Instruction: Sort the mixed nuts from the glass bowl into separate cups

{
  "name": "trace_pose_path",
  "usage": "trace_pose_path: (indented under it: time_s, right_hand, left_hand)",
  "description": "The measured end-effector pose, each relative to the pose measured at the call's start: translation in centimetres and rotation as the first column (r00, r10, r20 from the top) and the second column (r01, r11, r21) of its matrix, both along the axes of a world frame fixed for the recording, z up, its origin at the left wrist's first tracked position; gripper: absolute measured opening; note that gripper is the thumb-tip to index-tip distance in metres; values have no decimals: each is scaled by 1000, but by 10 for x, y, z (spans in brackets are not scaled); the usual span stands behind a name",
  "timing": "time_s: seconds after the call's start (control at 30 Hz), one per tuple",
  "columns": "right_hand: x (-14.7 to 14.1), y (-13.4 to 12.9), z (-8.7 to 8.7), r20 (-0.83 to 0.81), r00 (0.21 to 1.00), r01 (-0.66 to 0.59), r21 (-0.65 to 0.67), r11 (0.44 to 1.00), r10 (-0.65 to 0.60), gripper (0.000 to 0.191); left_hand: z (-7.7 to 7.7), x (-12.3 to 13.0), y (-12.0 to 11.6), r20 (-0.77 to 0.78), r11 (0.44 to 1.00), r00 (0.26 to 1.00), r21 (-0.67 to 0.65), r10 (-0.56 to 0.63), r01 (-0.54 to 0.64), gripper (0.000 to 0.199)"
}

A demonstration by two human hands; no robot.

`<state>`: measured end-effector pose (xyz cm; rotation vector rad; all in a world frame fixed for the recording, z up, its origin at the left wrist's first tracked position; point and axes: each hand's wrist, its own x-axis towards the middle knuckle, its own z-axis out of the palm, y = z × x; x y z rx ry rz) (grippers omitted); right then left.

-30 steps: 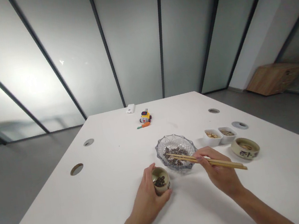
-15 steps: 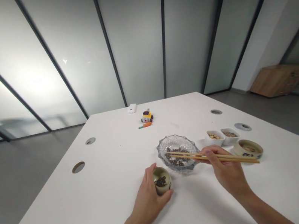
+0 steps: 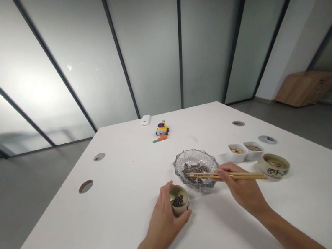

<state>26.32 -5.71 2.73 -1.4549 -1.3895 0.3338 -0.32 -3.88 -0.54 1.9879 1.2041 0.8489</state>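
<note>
My left hand (image 3: 165, 214) is wrapped round a small pale green ceramic cup (image 3: 181, 190), which stands on the table with a few dark, bean-like pieces (image 3: 178, 201) inside. In my right hand (image 3: 243, 190) is a pair of wooden chopsticks (image 3: 225, 175), held almost flat. Their tips are close together inside the clear scalloped glass bowl (image 3: 212, 163), among many small dark brown pieces (image 3: 197, 168). Whether the tips pinch one of these is too small to tell. The bowl sits just beyond the cup, between my two hands.
Right of the bowl stand two small white dishes (image 3: 238, 158) with pale and brownish pieces, and a wider ceramic bowl (image 3: 280, 171) with dark lettering. Farther back lie a toy car (image 3: 162, 129), a toy carrot (image 3: 161, 139) and a white box-shaped device (image 3: 146, 120). The white table (image 3: 119, 208) has several round holes.
My right hand has shifted slightly left, and the chopsticks have tilted flatter, their tips drawn closer together in the glass bowl. My left hand still holds the cup in place.
</note>
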Motion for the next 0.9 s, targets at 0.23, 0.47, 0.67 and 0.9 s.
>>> trace_pose_path:
  time_s: [0.23, 0.47, 0.67, 0.9]
  right_hand:
    - [-2, 0, 4, 21, 1000, -11, 17, 1000, 11, 42]
    - [-5, -1, 7, 57, 997, -59, 33, 998, 57, 44]
    - [-3, -1, 5, 55, 997, -60, 71, 996, 56, 40]
    - [-8, -8, 13, -349, 922, -134, 115, 984, 166, 35]
  left_hand:
    - [2, 0, 0, 1, 1000, 1000, 0, 4, -4, 80]
    - [4, -1, -1, -2, 1000, 1000, -6, 11, -11, 80]
    - [5, -1, -2, 6, 1000, 1000, 6, 7, -7, 78]
    - [2, 0, -1, -8, 1000, 1000, -9, 1, -2, 81]
